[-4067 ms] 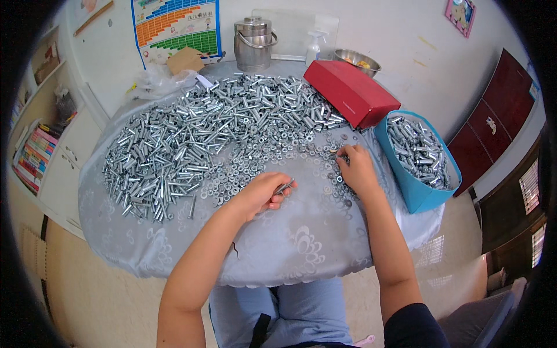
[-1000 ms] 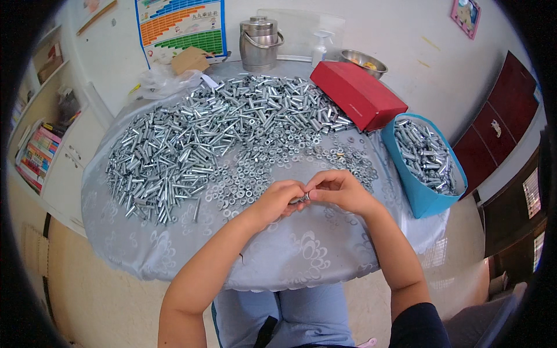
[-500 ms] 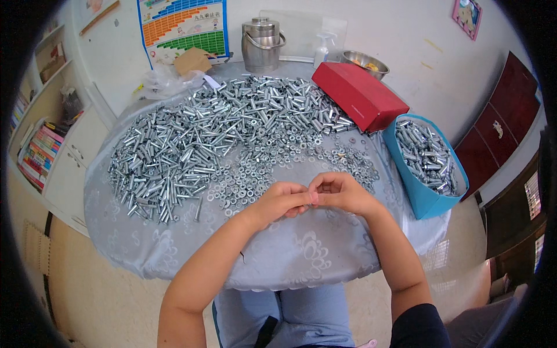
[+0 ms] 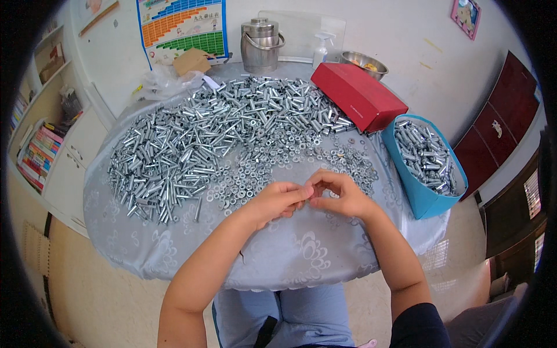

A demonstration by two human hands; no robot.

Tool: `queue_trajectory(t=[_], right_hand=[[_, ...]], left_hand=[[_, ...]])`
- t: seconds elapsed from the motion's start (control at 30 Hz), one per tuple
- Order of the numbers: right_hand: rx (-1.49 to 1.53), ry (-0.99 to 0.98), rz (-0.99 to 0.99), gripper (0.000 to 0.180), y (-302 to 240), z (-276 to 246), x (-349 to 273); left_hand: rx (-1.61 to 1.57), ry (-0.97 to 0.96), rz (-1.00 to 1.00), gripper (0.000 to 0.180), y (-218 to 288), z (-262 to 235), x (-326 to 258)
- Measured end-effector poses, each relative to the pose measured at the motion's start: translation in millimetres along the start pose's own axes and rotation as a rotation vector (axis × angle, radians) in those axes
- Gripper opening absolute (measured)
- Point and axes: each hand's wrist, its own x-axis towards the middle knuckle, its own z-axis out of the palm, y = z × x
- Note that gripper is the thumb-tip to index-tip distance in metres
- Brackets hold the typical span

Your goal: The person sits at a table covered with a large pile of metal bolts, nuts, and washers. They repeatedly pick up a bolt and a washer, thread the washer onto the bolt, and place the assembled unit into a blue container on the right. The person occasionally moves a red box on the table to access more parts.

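Here, in the head view, both hands meet above the near middle of the round table [image 4: 174, 255], which is covered in a pale grey patterned cloth. The left hand [image 4: 278, 200] and the right hand [image 4: 341, 196] come together fingertip to fingertip, thumbs and forefingers pressed on a small metal part [image 4: 308, 197] held between them; it is almost wholly hidden by the fingers, so its shape and its long axis cannot be told, though it seems to lie across, from one hand to the other. Both hands are equally near it, each closing on it from its own side. Just beyond the fingertips, toward the far edge, lies a loose spread of washers [image 4: 272, 168], small flat silvery rings, and the right hand is the nearer one to its thick part by the right edge. Farther out, a big heap of bolts [image 4: 191, 139], shiny and silver-grey, fills the left and far half of the table. At the right edge hangs a blue bag [image 4: 426, 197] full of similar metal pieces. A red box [image 4: 357, 95] sits at the far right, and behind it stand a steel pot [image 4: 261, 43], a spray bottle [image 4: 320, 49] and a metal bowl [image 4: 362, 62].
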Motion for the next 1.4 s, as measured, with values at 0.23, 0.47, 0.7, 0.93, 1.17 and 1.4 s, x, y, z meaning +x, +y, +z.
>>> queue_trajectory(t=[0.23, 0.47, 0.7, 0.93, 1.17, 1.4], right_hand=[[-0.27, 0.08, -0.032, 0.02, -2, 2, 2], [-0.392, 0.146, -0.034, 0.016, 1, 3, 2], [-0.414, 0.019, 0.112, 0.029, -5, 5, 0], [-0.243, 0.005, 0.304, 0.039, -4, 7, -1], [-0.311, -0.088, 0.15, 0.042, -10, 8, -2], [-0.324, -0.098, 0.083, 0.033, -1, 6, -3]], left_hand=[[-0.032, 0.002, 0.008, 0.028, 2, 0, 1], [-0.001, 0.063, 0.025, 0.025, -3, 2, 4], [0.085, 0.051, 0.095, 0.02, -6, 3, 4], [0.335, 0.178, 0.376, 0.026, -13, 13, 2], [0.701, 0.355, 0.514, 0.025, -10, 12, -4], [0.792, 0.398, 0.612, 0.022, -13, 18, -4]])
